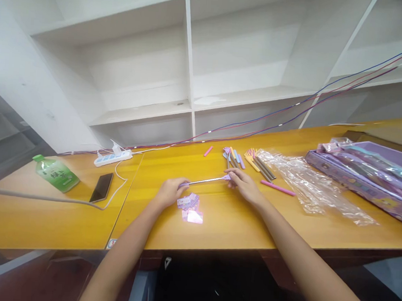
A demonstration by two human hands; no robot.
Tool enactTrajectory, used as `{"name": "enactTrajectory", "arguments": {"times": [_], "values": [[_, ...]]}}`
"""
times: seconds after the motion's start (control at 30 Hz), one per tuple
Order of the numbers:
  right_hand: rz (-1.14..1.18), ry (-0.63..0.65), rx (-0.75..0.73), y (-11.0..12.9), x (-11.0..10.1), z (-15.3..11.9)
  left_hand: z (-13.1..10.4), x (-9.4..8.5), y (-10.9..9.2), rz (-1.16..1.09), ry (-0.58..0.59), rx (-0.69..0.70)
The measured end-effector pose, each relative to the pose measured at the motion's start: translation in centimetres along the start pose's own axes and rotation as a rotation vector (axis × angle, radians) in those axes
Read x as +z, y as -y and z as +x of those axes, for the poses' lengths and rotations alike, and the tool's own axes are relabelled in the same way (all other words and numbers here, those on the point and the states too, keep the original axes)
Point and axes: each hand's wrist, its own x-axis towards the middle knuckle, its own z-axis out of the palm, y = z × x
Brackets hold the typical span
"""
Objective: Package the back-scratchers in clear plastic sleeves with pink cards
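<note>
A thin metal rod (205,181) with purple ends stretches level between my two hands above the yellow table. My left hand (171,192) is closed on its purple handle. At the other end, my right hand (242,183) has its fingers round the small purple head. Below the rod lies a loose pile of small purple and pink cards (188,203), one of them shining with glare. Beyond my right hand are several small hand-shaped heads on rods (227,153) and coloured tubes (237,156). A pink tube (277,188) lies right of my right hand.
Clear plastic sleeves (308,185) and a purple package (360,180) lie to the right. On the left are a green bottle (56,174), a phone (101,187) and a white power strip (113,157) with cables. White shelves (141,112) stand behind the table.
</note>
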Motion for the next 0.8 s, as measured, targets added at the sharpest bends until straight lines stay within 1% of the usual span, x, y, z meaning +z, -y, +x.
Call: {"name": "enactTrajectory", "arguments": {"times": [0.17,0.3,0.43,0.53,0.63,0.7,0.8], "values": [[-0.051,-0.003,-0.017,0.1,-0.2,-0.2,0.0,0.1,-0.3,0.012,0.009,-0.003],[-0.123,0.031,-0.028,0.4,0.1,-0.7,-0.2,0.2,0.1,0.043,0.0,0.008],[-0.111,0.063,-0.034,0.2,0.3,-0.9,-0.4,0.0,0.5,0.088,0.021,0.03],[-0.107,0.066,-0.042,-0.1,0.3,-0.8,-0.5,0.0,0.5,0.109,0.033,0.033],[-0.108,0.067,-0.049,-0.4,0.1,-0.9,-0.5,0.5,0.0,0.15,0.029,0.018],[-0.111,0.09,-0.05,-0.6,0.2,-1.0,-0.5,1.0,-0.3,0.186,0.031,0.01],[-0.109,0.121,-0.043,-0.8,0.8,-1.5,-0.6,1.8,-0.7,0.225,0.015,0.045]]}}
